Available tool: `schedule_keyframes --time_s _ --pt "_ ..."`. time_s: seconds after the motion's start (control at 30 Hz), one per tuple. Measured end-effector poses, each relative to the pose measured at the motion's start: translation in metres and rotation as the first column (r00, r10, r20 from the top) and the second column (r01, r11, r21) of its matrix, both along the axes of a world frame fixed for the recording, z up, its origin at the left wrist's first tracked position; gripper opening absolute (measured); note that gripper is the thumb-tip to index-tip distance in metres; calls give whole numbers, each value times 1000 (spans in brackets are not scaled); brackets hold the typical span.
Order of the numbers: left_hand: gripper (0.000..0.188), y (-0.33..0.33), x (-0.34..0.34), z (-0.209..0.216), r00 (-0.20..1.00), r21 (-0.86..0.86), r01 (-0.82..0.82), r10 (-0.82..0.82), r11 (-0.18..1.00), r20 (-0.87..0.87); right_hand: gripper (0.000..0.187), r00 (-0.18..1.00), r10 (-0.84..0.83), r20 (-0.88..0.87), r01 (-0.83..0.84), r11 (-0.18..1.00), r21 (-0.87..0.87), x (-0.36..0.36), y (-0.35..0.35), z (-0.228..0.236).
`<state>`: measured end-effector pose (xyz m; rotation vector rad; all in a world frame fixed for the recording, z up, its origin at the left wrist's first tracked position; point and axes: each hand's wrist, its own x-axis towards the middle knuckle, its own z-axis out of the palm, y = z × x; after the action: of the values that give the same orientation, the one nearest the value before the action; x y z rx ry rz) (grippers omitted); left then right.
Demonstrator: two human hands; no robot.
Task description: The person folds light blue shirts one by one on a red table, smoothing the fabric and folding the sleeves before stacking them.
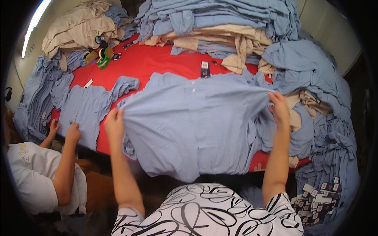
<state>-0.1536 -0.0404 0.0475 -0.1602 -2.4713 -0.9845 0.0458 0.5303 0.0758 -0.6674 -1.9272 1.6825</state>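
A light blue button-front shirt (193,122) is spread over the red-covered table (138,65), its lower end hanging past the near edge. My left hand (114,124) pinches the cloth at the shirt's left side. On the opposite side, my right hand (278,105) is closed on the fabric. Between them the shirt is stretched, with creases running inward from both grips. A dark hang tag (205,69) lies at its far end, near the collar.
Piled blue garments (220,15) and beige garments (78,25) line the far side. Tape rolls (103,58) lie far left. Many tags (317,200) sit at lower right. A co-worker (43,177) on the left handles another blue shirt (84,112).
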Motion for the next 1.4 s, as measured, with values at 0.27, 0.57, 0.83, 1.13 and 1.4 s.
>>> schedule_keyframes --time_s 0.27,0.57,0.83,1.13,1.4 --pt "46 -201 181 114 937 848 343 -210 403 -279 16 982 187 -14 -178 953 243 3 -33 167" --pt "42 -215 74 261 847 751 522 -348 404 -401 24 516 611 -600 -769 639 -11 -345 -148 290" --pt "34 19 -210 361 723 596 691 -383 409 -575 26 460 21 -888 -325 935 -146 -377 185 489" --pt "63 284 -228 290 556 437 753 -831 492 -21 26 584 -325 -743 218 945 -242 -248 296 320" --pt "29 174 -10 235 290 170 956 -866 240 -408 23 978 164 -126 -133 965 226 -75 102 47"
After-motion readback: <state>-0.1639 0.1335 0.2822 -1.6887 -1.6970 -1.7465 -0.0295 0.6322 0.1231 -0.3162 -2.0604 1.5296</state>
